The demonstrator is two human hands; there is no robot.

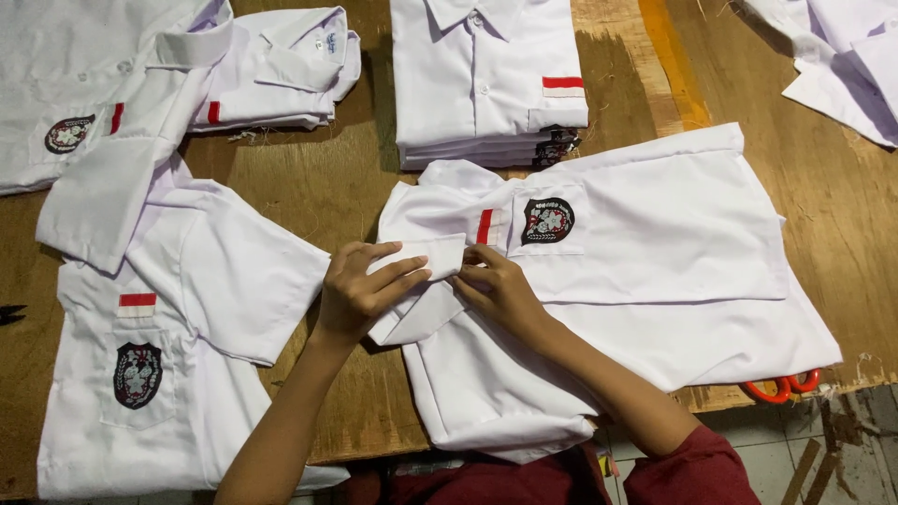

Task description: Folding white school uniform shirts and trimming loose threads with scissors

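Lying crosswise, shirt (645, 243), collar (421, 281) pointing left

matt white cloth shirt (645, 243), rough, seemingly plywood table (318, 178)

Free room: bare wooden table (318, 182) between the shirt under the hands (645, 262) and the spread shirt at left (178, 309); a second bare strip at far right. Obstacles: folded shirt stack (486, 84) directly behind; smaller folded shirt (281, 70) behind left; red-handled scissors (781, 386) at the near edge, partly hidden under cloth.
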